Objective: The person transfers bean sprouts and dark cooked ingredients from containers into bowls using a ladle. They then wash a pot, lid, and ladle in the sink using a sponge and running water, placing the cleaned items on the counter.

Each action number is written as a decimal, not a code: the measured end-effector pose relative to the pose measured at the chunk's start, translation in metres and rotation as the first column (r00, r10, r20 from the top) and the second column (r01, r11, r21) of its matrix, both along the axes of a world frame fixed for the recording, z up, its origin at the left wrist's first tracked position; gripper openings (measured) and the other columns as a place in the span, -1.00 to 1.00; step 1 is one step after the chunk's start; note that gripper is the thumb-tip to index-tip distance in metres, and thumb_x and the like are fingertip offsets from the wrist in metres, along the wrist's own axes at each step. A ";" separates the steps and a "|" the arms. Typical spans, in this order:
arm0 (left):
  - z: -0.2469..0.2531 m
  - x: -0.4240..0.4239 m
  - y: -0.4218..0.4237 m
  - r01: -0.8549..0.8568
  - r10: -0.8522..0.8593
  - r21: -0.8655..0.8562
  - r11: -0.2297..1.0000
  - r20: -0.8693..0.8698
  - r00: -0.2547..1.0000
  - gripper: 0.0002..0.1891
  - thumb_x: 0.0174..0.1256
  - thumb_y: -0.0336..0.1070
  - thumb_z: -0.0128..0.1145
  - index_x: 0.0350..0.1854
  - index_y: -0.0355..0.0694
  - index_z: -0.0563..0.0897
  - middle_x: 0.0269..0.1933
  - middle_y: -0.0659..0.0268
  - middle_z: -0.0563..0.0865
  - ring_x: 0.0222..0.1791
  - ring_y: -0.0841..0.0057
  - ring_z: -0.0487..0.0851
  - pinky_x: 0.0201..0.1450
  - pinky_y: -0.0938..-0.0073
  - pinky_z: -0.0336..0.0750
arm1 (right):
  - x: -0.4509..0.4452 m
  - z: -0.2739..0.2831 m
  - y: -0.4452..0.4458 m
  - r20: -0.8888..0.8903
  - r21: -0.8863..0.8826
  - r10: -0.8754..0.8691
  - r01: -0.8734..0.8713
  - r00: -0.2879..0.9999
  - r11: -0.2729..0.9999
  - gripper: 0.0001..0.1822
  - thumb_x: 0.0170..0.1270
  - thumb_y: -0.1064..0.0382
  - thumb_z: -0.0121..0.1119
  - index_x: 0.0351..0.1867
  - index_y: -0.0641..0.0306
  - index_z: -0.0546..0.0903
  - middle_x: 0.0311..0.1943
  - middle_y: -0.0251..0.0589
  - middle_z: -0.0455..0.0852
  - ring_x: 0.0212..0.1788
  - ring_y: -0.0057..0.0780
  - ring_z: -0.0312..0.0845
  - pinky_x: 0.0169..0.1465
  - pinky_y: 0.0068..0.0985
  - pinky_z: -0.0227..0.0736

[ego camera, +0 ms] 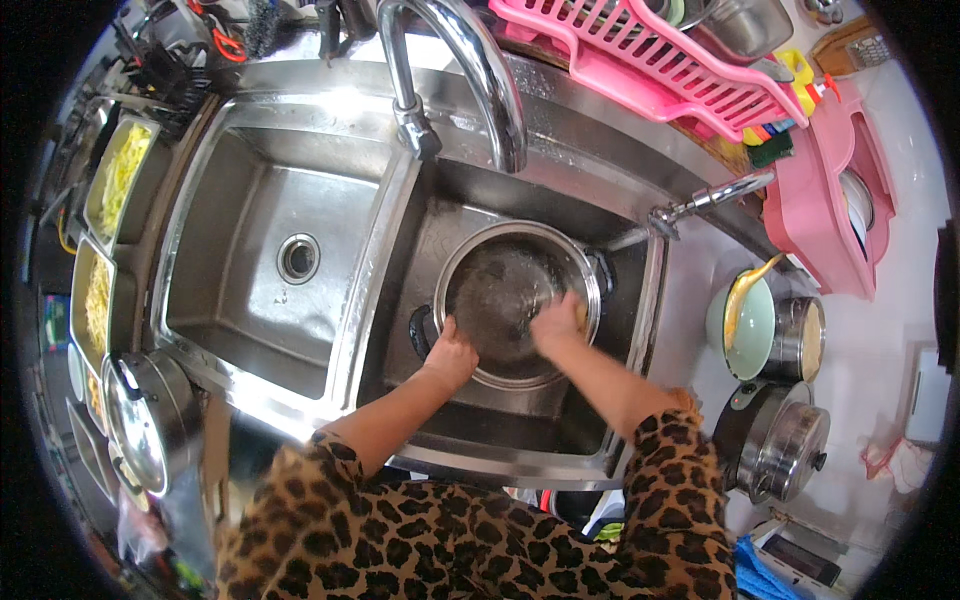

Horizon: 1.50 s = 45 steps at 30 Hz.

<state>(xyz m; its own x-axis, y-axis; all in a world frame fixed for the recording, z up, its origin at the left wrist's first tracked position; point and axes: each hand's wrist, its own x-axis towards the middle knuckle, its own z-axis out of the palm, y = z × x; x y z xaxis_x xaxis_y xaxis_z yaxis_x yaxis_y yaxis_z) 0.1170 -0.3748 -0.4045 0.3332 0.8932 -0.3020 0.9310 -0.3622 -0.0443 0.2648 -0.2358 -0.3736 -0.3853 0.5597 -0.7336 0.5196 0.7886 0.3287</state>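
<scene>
A round stainless steel pot (502, 285) with black side handles sits in the right basin (427, 225) of a double steel sink. My left hand (452, 356) grips its near left rim, thumb towards the inside. Inside the pot, against the right wall, my right hand (559, 322) is closed and slightly blurred. A yellowish piece, apparently a sponge (581, 311), shows at its fingers; most of it is hidden by the hand. Some wet streaks glint on the pot's bottom. The gooseneck faucet (495, 82) arches above the pot's far side.
The left basin (247, 240) has a round drain. A second, smaller tap (712, 199) stands at the right rim. Behind is a pink dish rack (675, 82). Right are a pale green bowl (750, 330) and steel pots (787, 450); left, food trays (139, 202) and a lidded pot (142, 420).
</scene>
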 end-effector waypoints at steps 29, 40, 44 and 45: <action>0.004 -0.002 0.003 0.043 -0.117 0.176 0.983 0.431 0.895 -0.88 0.08 -0.26 0.03 -0.42 -0.11 0.60 -0.33 0.34 0.58 -0.30 0.39 0.64 -0.18 0.36 0.50 | -0.035 0.057 0.179 -0.974 0.099 -0.030 0.544 0.223 0.833 -0.53 0.01 0.32 0.20 0.05 -0.05 0.56 -0.06 -0.20 0.53 0.00 -0.09 0.49 0.02 -0.21 0.44; 0.006 -0.014 0.005 0.170 -0.200 0.116 0.979 0.344 0.918 -0.83 0.10 -0.26 0.03 -0.30 -0.12 0.63 -0.34 0.33 0.67 -0.37 0.40 0.68 -0.33 0.38 0.57 | -0.136 0.097 0.092 -0.862 -0.162 -0.186 0.091 0.472 0.983 -0.81 0.19 0.09 0.16 -0.16 -0.13 0.66 -0.04 -0.23 0.54 0.09 -0.20 0.45 0.10 -0.07 0.26; 0.008 -0.011 0.007 0.198 -0.221 0.106 0.974 0.285 0.933 -0.82 0.12 -0.26 0.02 -0.28 -0.09 0.64 -0.35 0.32 0.68 -0.38 0.41 0.69 -0.37 0.38 0.58 | -0.033 0.073 0.018 -0.849 -0.292 -0.341 0.181 0.402 0.939 -0.59 0.05 0.21 0.26 0.01 -0.18 0.62 -0.06 -0.27 0.56 0.03 -0.18 0.51 0.04 -0.23 0.40; 0.008 -0.008 0.004 0.218 -0.232 0.079 0.973 0.291 0.928 -0.82 0.13 -0.26 0.02 -0.27 -0.10 0.64 -0.35 0.32 0.68 -0.37 0.41 0.70 -0.37 0.37 0.58 | -0.008 0.077 0.001 -0.857 -0.234 -0.310 0.225 0.412 0.946 -0.57 0.04 0.22 0.27 0.02 -0.20 0.61 -0.05 -0.27 0.54 0.02 -0.18 0.49 0.05 -0.22 0.38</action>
